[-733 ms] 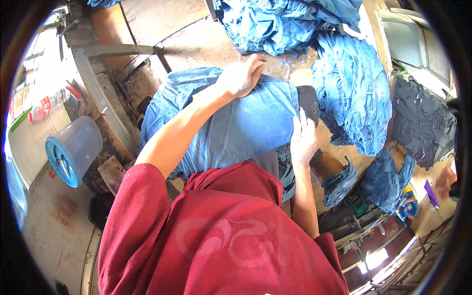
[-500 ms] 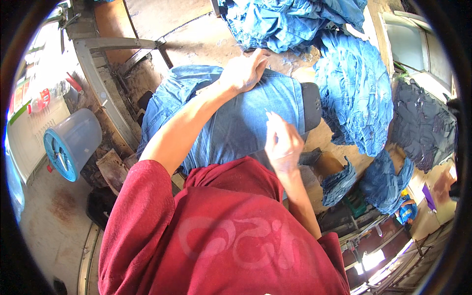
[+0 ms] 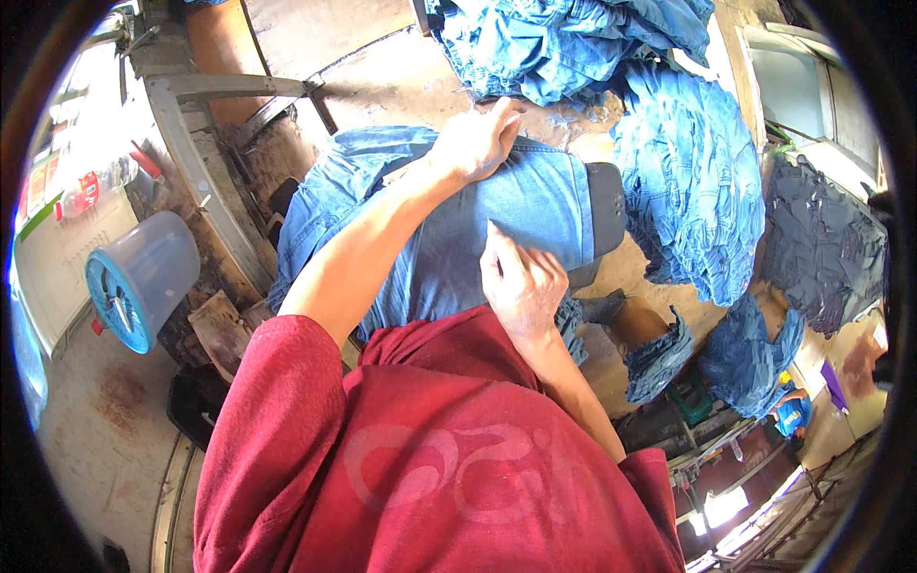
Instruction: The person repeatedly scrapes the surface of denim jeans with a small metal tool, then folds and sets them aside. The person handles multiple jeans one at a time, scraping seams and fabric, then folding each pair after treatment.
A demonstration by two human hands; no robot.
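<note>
Dark board [image 3: 606, 212] bearing a blue denim garment [image 3: 540, 191], brown surface [image 3: 377, 84] bearing denim heaps [image 3: 688, 177]

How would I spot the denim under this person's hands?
Find the dark red top filling the lower middle. Just above it, under the left hand and right hand, lies the blue denim garment. Unlike the crumpled blue heaps nearby, its right end lies smooth on a dark board.

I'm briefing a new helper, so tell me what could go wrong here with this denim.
The denim garment might shift or crease if pulled unevenly: the left hand is at its far side, the right hand nearer the body.
The blue garment pile sits close to the exposed end of the dark board, so it could perhaps be nudged.
</note>
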